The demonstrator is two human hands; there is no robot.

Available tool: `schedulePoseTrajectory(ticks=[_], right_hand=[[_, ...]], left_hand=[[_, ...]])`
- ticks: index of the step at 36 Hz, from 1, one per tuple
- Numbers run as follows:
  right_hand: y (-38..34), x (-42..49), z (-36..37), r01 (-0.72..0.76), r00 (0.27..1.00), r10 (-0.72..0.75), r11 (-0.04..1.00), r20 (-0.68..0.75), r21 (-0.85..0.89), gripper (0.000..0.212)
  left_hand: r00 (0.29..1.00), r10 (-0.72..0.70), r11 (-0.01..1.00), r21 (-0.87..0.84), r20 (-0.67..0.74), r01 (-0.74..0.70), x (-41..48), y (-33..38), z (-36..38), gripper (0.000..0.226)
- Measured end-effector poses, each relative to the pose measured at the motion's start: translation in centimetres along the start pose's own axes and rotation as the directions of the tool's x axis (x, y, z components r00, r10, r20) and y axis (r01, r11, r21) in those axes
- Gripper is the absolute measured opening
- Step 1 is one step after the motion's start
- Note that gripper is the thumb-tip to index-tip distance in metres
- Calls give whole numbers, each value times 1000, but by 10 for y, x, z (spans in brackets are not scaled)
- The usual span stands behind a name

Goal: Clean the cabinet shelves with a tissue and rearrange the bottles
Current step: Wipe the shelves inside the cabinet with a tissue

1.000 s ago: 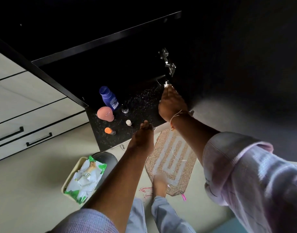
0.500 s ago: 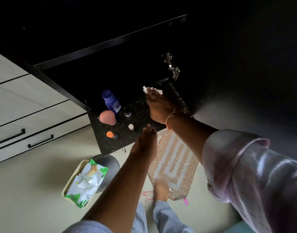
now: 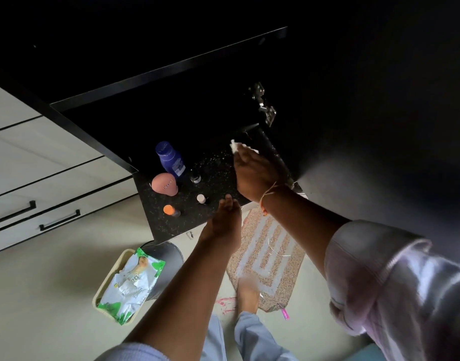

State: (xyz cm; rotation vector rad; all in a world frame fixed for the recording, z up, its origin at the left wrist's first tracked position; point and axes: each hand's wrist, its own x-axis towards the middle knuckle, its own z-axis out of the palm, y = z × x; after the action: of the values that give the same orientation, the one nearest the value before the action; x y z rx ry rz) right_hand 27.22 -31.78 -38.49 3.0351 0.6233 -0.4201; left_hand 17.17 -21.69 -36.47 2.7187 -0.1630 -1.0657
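Note:
My right hand (image 3: pixel 255 175) presses a white tissue (image 3: pixel 235 146) onto the dark speckled cabinet shelf (image 3: pixel 171 222), near its right back corner. My left hand (image 3: pixel 225 217) rests flat on the shelf's front edge, fingers together, holding nothing. On the shelf's left part stand a blue bottle (image 3: pixel 170 158), a pink egg-shaped container (image 3: pixel 164 184), a small dark bottle (image 3: pixel 195 177), a white-capped small bottle (image 3: pixel 201 198) and an orange-capped small bottle (image 3: pixel 170 210). Pale crumbs dot the shelf around the tissue.
The open cabinet door with a metal hinge (image 3: pixel 265 105) is at the right. White drawers with black handles (image 3: pixel 59 220) stand at the left. On the floor below lie a wipes pack (image 3: pixel 131 281) in a yellow tray, a grey bin (image 3: pixel 169 254) and a patterned mat (image 3: pixel 265 256).
My right hand has swept the tissue leftward from the shelf's right back corner, then stayed about there. My left hand has kept its place on the front edge.

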Motion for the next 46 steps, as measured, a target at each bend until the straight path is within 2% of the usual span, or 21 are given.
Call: schedulePoseTrajectory(ticks=[2,4,7,9,12,15,19,23,26,29,33,36,39,42,44,46], right_hand=[[6,-9,7,-173,985,173,985,-9,-26,57],[8,-21,10,-351,936,351,936,5,-13,57],[2,-36,12,-440,896,437,898,79,11,63],[-4,-45,7,-484,875,485,875,7,-23,53],[2,-40,6,-397,908,406,913,107,-94,44],[20,-9,18,-328,940,332,943,76,-62,60],[34,31,16,-246,969,245,968,22,45,57],[37,41,-11,-77,997,76,994,8,72,59],[34,19,-21,40,999,-38,994,-23,104,61],[27,-18,-13,219,968,-205,972,-145,89,67],[21,-67,2,366,930,-360,918,-69,152,72],[31,-87,9,301,953,-287,939,-103,168,66],[38,-74,10,51,996,-31,966,-79,253,61],[27,-51,1,-107,985,138,959,-102,262,59],[12,-42,-5,-30,989,69,961,-131,275,60],[-4,-43,-4,145,987,-118,949,-111,279,60]], left_hand=[[1000,19,1000,-1,-6,-19,0,-3,1,86],[1000,16,1000,16,13,-17,0,-5,-1,82],[1000,9,999,36,26,-10,0,-5,-3,80],[1000,12,999,35,22,-13,1,-5,-3,80],[1000,15,999,41,11,-15,1,-5,-2,79],[1000,15,999,33,-4,-15,1,-4,1,85],[1000,6,998,63,9,-6,1,-1,0,91],[1000,19,997,80,2,-19,2,-1,0,91],[998,34,998,45,-43,-32,1,-4,5,89],[996,49,998,-26,-78,-51,-1,-8,11,88],[982,54,990,-121,-183,-77,-9,-7,20,78],[958,55,985,-143,-281,-98,-17,-5,31,72],[943,19,990,-128,-332,-65,-23,-5,42,71],[921,2,994,-102,-389,-45,-26,-3,48,74],[919,-32,995,-102,-393,-9,-28,-4,50,75],[917,-36,997,-83,-397,3,-29,-4,51,74]])
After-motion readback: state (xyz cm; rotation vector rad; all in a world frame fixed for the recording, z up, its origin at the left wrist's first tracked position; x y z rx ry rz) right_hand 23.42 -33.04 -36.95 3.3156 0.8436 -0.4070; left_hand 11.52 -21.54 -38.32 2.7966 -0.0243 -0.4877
